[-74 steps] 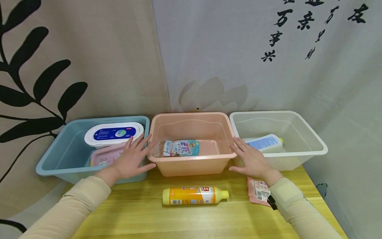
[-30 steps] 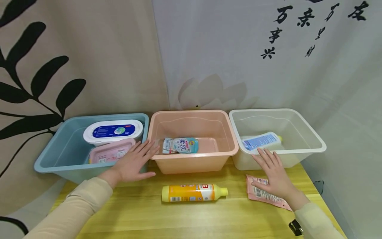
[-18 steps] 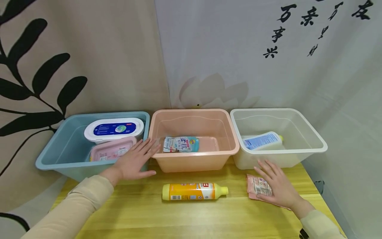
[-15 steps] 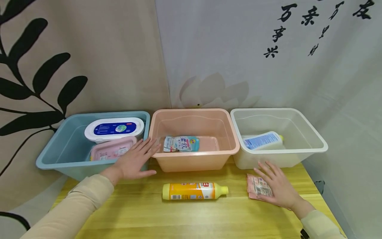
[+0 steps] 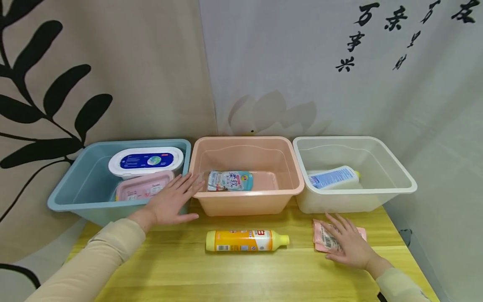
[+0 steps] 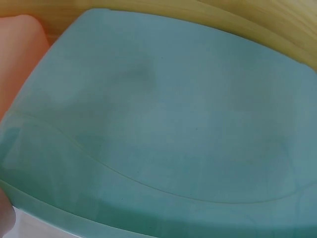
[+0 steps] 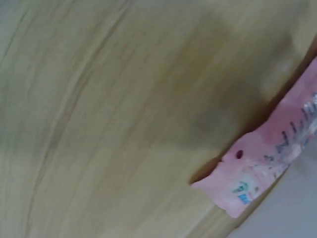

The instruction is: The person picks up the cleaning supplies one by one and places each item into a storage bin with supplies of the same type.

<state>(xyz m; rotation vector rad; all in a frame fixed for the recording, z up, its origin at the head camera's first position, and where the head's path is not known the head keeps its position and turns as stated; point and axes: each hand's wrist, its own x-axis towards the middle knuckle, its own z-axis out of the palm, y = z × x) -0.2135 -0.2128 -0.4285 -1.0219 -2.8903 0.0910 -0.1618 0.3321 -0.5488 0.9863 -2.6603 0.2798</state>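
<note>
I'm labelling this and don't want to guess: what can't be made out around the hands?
Head view: the middle of the pink packet, covered by the right hand; whether they touch is unclear.
Right wrist view: most of the pink packet's print, blurred; one end is cut off by the picture's right edge.
Head view: the near right corner of the pink box, behind the left hand.

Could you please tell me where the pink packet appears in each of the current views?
Head: the pink packet lies right of centre in the lower half, partly hidden by the right hand.
Left wrist: not in it.
Right wrist: at the lower right, running off the right edge; here the pink packet shows no hand over it.
Shared landmark: the wooden tabletop, also along the left wrist view's top edge.
</note>
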